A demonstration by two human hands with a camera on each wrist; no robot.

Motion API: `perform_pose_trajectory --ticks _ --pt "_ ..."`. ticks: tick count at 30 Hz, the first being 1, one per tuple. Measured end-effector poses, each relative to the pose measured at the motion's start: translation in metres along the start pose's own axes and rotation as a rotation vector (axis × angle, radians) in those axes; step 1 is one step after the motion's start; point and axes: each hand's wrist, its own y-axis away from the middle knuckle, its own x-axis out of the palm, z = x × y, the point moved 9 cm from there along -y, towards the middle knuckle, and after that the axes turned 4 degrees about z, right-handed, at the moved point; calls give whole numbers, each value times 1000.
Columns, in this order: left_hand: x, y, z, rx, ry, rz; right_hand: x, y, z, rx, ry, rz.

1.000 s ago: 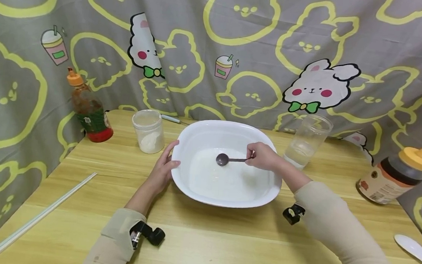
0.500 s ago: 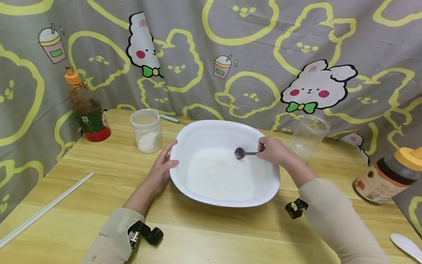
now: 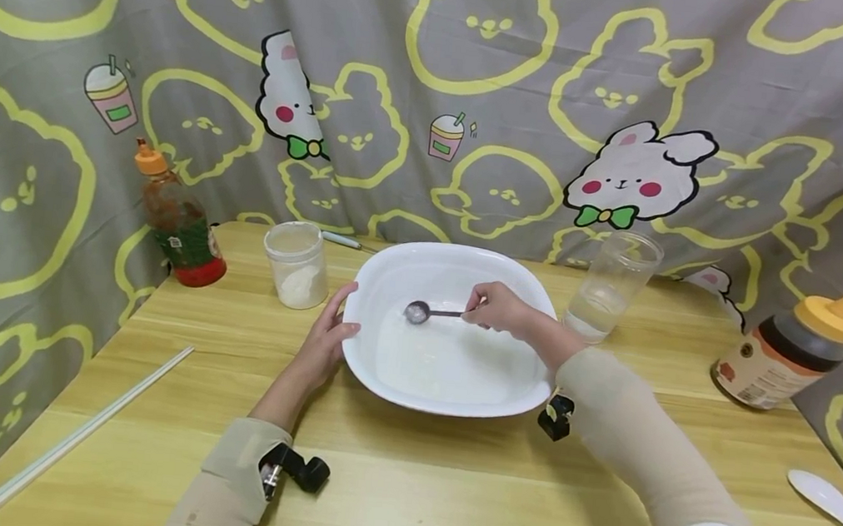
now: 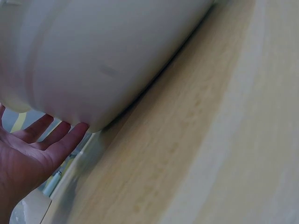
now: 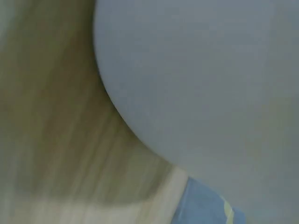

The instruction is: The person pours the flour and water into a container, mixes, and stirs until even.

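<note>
A white oval basin (image 3: 507,400) sits on the wooden table, with glints of liquid on its bottom. My left hand (image 3: 326,340) holds its left side, thumb on the rim. Slightly bent fingers (image 4: 70,140) touch the outer wall in the left wrist view. Inside the basin, my right hand (image 3: 498,310) pinches the thin handle of a small dark measuring spoon (image 3: 417,312). The spoon's round bowl lies over the left half of the basin, with something pale and shiny in it. In the right wrist view the basin wall (image 5: 196,93) fills most of the picture; that hand is hidden there.
A jar of white powder (image 3: 296,267) stands left of the basin, a tall glass of water (image 3: 609,292) at its back right. Sauce bottles stand at far left (image 3: 182,229) and far right (image 3: 782,357). Chopsticks (image 3: 86,430) lie left, a white spoon (image 3: 829,503) right.
My right hand first carried the measuring spoon right and back, then swept it left across the basin. The left hand has stayed on the basin's side.
</note>
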Motion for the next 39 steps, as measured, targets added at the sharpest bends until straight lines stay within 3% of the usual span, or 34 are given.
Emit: perform_pose_trajectory --ticks 4,11,14,21,25,29,31,35,39 --pt "1 0 0 5 8 -2 15 8 5 -33 -13 113" --pt "-1 -1 -2 14 -14 -6 9 37 14 -119 182 227" --pt "-2 -1 -2 10 -24 -11 -7 47 13 -124 272 191" --pt "-4 0 -2 15 -5 -6 -47 50 2 -59 366 -15" --pt "-4 1 -2 21 1 -5 -49 37 3 -69 343 -71" --pt "-3 1 0 11 -12 -1 -39 22 7 -140 285 -54" --pt "-2 1 1 10 -19 -4 -32 16 8 -157 230 -29" --pt "-1 0 1 16 -24 -2 -17 10 2 -92 129 65" --pt "0 -1 1 21 -21 3 -3 16 -1 -64 99 176"
